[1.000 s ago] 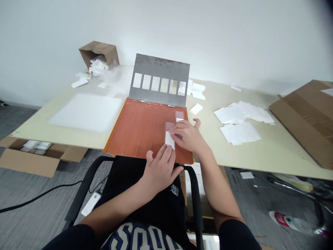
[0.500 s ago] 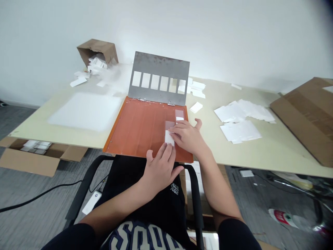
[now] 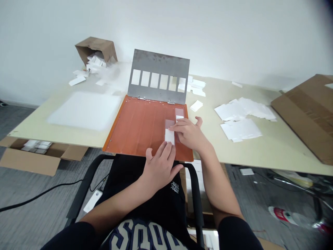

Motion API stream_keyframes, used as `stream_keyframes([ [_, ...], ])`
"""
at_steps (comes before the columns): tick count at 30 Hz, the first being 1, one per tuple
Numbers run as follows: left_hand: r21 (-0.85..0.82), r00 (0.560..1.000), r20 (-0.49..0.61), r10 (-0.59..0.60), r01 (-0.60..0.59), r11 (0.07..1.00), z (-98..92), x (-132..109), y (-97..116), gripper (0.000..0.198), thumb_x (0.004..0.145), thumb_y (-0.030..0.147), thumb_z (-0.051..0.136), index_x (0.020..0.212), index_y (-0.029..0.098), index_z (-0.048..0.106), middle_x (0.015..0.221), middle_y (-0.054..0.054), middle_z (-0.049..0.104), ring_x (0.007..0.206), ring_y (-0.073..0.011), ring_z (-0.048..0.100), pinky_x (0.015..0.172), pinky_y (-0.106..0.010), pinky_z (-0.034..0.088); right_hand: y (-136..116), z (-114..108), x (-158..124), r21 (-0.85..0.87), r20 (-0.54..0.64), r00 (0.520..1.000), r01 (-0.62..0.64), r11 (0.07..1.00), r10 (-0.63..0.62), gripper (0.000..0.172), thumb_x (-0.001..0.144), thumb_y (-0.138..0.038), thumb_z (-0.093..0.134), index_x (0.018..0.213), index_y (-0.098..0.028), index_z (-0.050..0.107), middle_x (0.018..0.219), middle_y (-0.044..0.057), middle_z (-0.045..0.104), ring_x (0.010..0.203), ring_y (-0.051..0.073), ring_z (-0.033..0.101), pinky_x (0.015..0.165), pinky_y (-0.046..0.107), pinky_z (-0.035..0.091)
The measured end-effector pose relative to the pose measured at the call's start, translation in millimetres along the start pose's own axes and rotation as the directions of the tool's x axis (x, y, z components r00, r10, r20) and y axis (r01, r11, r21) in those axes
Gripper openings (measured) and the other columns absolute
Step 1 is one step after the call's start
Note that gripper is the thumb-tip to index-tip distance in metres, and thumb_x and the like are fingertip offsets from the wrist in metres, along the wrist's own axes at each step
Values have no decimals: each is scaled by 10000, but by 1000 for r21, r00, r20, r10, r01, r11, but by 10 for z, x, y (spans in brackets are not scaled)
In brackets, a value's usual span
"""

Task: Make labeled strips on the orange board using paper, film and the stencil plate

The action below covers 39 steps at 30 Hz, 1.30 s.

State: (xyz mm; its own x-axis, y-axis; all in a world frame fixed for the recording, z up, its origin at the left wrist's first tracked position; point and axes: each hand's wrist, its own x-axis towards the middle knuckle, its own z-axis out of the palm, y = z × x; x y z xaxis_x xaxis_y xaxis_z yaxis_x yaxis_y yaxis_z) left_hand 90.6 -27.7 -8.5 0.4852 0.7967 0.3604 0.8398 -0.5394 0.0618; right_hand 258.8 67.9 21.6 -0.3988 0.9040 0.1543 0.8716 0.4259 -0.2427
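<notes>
An orange board (image 3: 140,125) lies at the table's near edge, with a hinged grey metal plate (image 3: 160,66) with several rectangular windows standing open behind it. A small white card (image 3: 169,136) lies in a slot on the board's right side. My left hand (image 3: 159,167) rests at the board's near edge, fingertips touching the card's lower end. My right hand (image 3: 189,133) lies flat beside the card, fingers stretched out onto its upper end. Neither hand grips anything.
A tipped cardboard box (image 3: 96,48) spills white cards at the back left. A white sheet (image 3: 84,110) lies left of the board. Loose white papers (image 3: 241,118) and a flat cardboard sheet (image 3: 309,114) lie to the right. An open box (image 3: 33,156) sits on the floor.
Both hands stay on the card almost unmoved; the right fingers have shifted slightly up the card. The view has tilted a little.
</notes>
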Motion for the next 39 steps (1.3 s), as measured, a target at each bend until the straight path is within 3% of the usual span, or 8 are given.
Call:
stream_keyframes([
  [29, -3, 1000, 8, -1, 1, 1000, 6, -1, 0, 541, 1018, 473, 292, 1350, 139, 559, 1418, -146, 572, 1290, -302, 518, 915, -479, 354, -16, 18, -42, -6, -31, 999, -17, 1000, 17, 538, 857, -37, 382, 1061, -382, 742, 1114, 5, 744, 1260, 300, 513, 1027, 710, 83],
  [39, 49, 1000, -25, 15, -14, 999, 23, 6, 9, 541, 1014, 485, 297, 1323, 149, 588, 1401, -131, 589, 1279, -300, 520, 916, -467, 347, -39, 17, -40, -48, -21, 1000, -22, 999, 21, 456, 889, -97, 400, 1053, -347, 744, 1129, 21, 739, 1241, 300, 517, 1036, 704, 100],
])
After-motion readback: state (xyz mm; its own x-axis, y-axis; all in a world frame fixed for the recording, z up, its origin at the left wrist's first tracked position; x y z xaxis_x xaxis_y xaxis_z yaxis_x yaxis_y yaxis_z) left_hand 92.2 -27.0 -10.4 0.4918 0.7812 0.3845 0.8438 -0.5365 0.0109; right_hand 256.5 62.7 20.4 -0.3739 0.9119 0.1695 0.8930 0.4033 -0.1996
